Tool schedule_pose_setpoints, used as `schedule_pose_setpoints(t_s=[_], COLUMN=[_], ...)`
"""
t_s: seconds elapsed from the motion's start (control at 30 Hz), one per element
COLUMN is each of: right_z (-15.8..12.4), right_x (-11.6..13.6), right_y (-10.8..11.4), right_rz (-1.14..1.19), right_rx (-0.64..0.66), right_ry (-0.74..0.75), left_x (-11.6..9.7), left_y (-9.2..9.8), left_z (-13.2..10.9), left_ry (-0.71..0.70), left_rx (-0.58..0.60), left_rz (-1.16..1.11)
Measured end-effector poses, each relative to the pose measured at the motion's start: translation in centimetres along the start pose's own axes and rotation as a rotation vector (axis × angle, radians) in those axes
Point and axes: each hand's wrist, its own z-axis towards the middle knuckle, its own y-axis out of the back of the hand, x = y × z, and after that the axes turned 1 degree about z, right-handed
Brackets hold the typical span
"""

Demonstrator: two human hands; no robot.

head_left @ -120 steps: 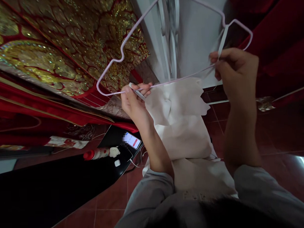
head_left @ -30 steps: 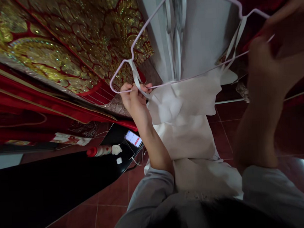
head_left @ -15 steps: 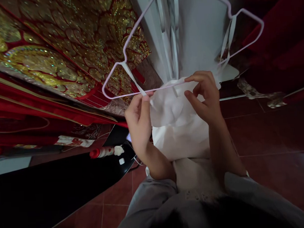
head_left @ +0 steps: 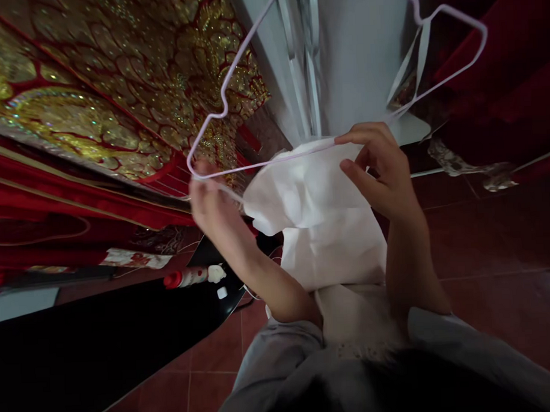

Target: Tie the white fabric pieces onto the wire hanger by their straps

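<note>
A pale pink clothes hanger [head_left: 255,166] is in front of me, its top cut off by the frame. A white strapped garment [head_left: 320,198] hangs below its bottom bar. One white strap [head_left: 423,50] loops over the hanger's right shoulder notch. My left hand [head_left: 218,205], somewhat blurred, is closed on the other strap [head_left: 232,192], drawn out beside the hanger's left corner. The left notch has no strap on it. My right hand [head_left: 379,172] has its fingers hooked over the bottom bar at the garment's top edge, the thumb apart below.
Red and gold sequinned garments [head_left: 130,85] hang close on the left. Beneath them, a black tabletop [head_left: 126,337] carries a red-capped bottle [head_left: 187,277] and a small white case [head_left: 221,292]. Pale doors with metal handles [head_left: 313,66] stand ahead. Dark red cloth [head_left: 519,89] hangs on the right.
The left strap has come off the hanger's left notch. My left hand has moved left with it to the hanger's corner, spreading the garment. My right hand has shifted slightly right.
</note>
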Motion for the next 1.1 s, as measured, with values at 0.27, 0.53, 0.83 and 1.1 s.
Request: schedule_pose_setpoints(t_s=[0.27, 0.53, 0.83, 1.1], right_z=[0.0, 0.3, 3.7, 5.1], right_x=[0.3, -2.7, 1.9, 1.8], right_y=[-0.4, 0.3, 1.5, 4.6], right_rz=[0.051, 0.146, 0.283, 0.405], right_rx=[-0.098, -0.414, -0.468, -0.316], right_ry=[0.033, -0.27, -0.125, -0.186], left_x=[0.4, 1.0, 1.6, 1.6], left_y=[-4.1, -4.8, -4.3, -4.8], left_z=[-2.9, -2.6, -2.2, -2.5], left_ry=[0.129, 0.131, 0.153, 0.205], left_rx=[0.205, 0.179, 0.18, 0.164], left_rz=[-0.185, -0.216, -0.174, -0.276])
